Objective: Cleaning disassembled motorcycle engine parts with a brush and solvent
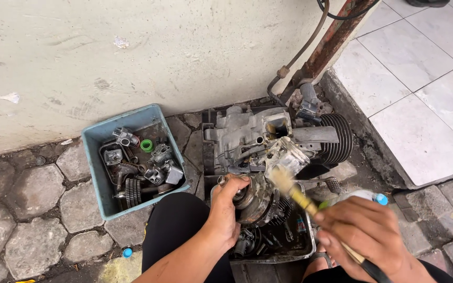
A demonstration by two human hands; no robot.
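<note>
A: What is in the blue tub [94,173]?

B: A heap of small metal parts. There is a toothed gear [132,192] near its front, a green ring [146,145] toward the back, and several grey cast pieces [161,163] that look like carburettor bodies and fittings. The tub sits on the stone paving [32,194], just beside the wall [132,47].

A: And the other container?

B: A shallow metal tray [307,242] on the ground between the person's knees. It holds dark, oily parts; I can make out springs and small bits at the bottom, but they are too murky to name.

A: What are the hands doing?

B: The left hand [225,212] is closed around a dirty round engine part [257,199], holding it tilted over the tray. The right hand [365,233] is clenched on the handle of a paintbrush [294,191], whose pale bristles touch the top of that round part.

A: What is behind the tray?

B: A grey engine block [247,139] lying on the paving, touching the tray's far edge, with a finned cylinder [336,137] on its right side. A rusty post [331,42] and a dark hose [300,57] rise against the wall behind it.

A: Anything else nearby?

B: A small blue cap [127,252] lies on the paving near the left knee, and a bottle with a blue cap [379,199] sits just beyond the right hand. White tiles [420,94] cover the raised floor to the right.
</note>
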